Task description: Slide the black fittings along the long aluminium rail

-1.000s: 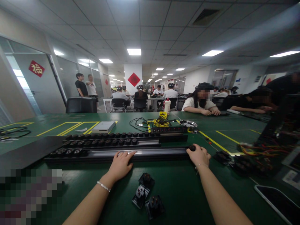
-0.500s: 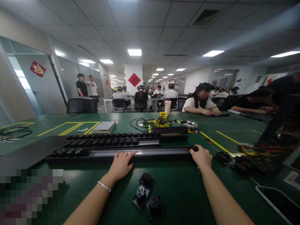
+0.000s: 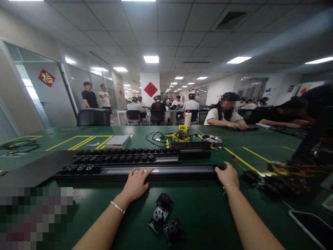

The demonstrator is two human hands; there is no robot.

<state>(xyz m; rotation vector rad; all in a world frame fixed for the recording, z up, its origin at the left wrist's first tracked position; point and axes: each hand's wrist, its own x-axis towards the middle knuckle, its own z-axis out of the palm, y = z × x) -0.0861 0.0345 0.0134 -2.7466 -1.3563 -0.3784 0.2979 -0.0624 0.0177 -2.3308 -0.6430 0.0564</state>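
Note:
A long black rail [image 3: 179, 169] with a shiny inner channel lies crosswise on the green table in front of me. Several black socket modules [image 3: 80, 169] fill its left end. My left hand [image 3: 137, 184] rests on the front edge near the middle, fingers stretched over the channel. At the right end, my right hand [image 3: 229, 176] has thumb and fingers around a small black socket module [image 3: 220, 166], partly hidden by them. Three loose modules, one of them a grey-pinned module [image 3: 158, 216], lie on the table between my forearms.
Behind the rail are more rails with a row of modules [image 3: 117, 159]. Farther back lie a grey box [image 3: 117, 141], tangled black cables [image 3: 158, 137], a yellow holder [image 3: 183, 129] and a metal dish [image 3: 212, 139]. A phone [image 3: 310, 227] lies right. A co-worker [image 3: 225, 116] sits across.
The view has shifted slightly. The module in my right hand looks a little lower at the rail's right end. My left hand stays on the rail.

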